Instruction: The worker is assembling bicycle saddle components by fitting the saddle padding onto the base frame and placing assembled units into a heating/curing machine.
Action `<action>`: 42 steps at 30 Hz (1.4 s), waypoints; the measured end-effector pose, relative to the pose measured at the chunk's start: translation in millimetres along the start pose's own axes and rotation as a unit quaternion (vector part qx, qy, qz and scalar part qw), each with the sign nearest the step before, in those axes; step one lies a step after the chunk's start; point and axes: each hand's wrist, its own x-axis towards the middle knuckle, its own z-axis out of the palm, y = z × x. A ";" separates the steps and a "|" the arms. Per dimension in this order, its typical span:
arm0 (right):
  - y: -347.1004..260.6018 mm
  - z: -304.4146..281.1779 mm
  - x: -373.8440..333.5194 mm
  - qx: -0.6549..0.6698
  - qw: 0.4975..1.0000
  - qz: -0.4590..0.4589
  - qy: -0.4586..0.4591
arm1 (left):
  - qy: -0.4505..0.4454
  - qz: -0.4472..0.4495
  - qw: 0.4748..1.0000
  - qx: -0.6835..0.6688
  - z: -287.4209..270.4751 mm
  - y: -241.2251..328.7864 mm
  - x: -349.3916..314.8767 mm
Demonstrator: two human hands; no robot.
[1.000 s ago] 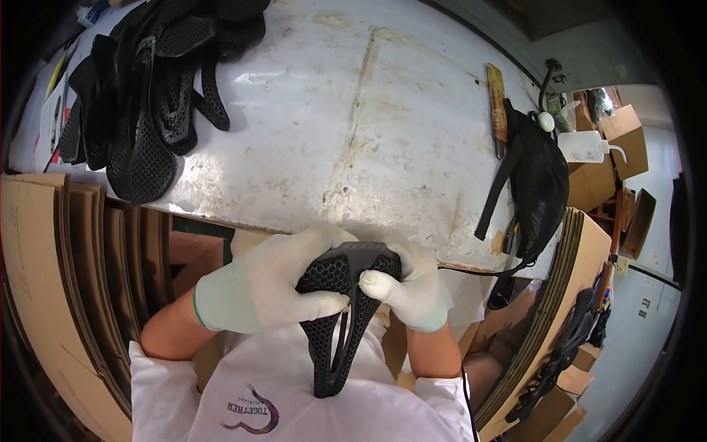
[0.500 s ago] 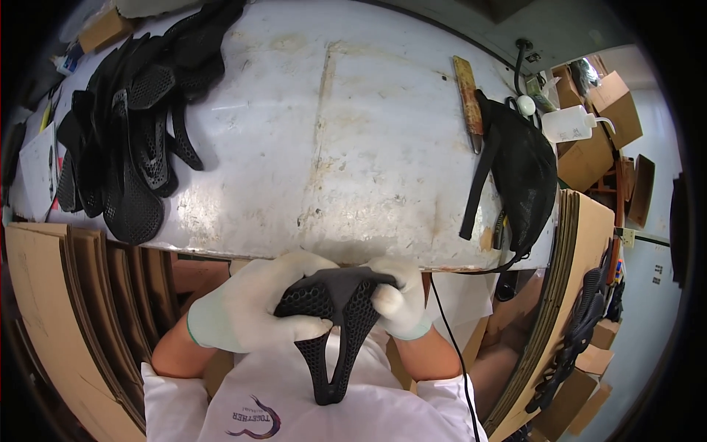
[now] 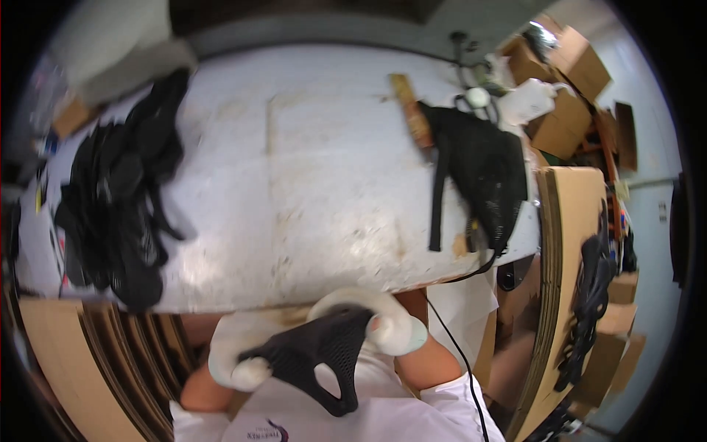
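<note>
Close in front of my body, past the table's near edge, I hold a black honeycomb bike saddle pad (image 3: 313, 352) with both white-gloved hands. My left hand (image 3: 237, 345) is closed on one wide corner, its thumb on the side facing me. At the opposite wide corner, my right hand (image 3: 392, 324) grips with its thumb bent over the edge. The pad's narrow end, with a long opening in it, points down toward my shirt. Fingers behind the pad are partly hidden, and the picture is somewhat blurred.
A heap of similar black pads (image 3: 118, 199) lies on the left of the white table (image 3: 324, 184). To the right are a black mesh piece with a strap (image 3: 482, 169), a worn wooden-handled tool (image 3: 411, 110) and a white squeeze bottle (image 3: 527, 102). Cardboard sheets (image 3: 571, 243) stand beside the table.
The pad has turned, its left corner now lower and its right corner higher; my left hand has moved outward along it. The whole view has shifted, with the table lower in the picture.
</note>
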 end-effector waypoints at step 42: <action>-102.7 -281.8 -310.3 0.118 0.516 -0.336 0.779 | -0.270 -0.050 0.890 -0.363 160.3 165.5 119.0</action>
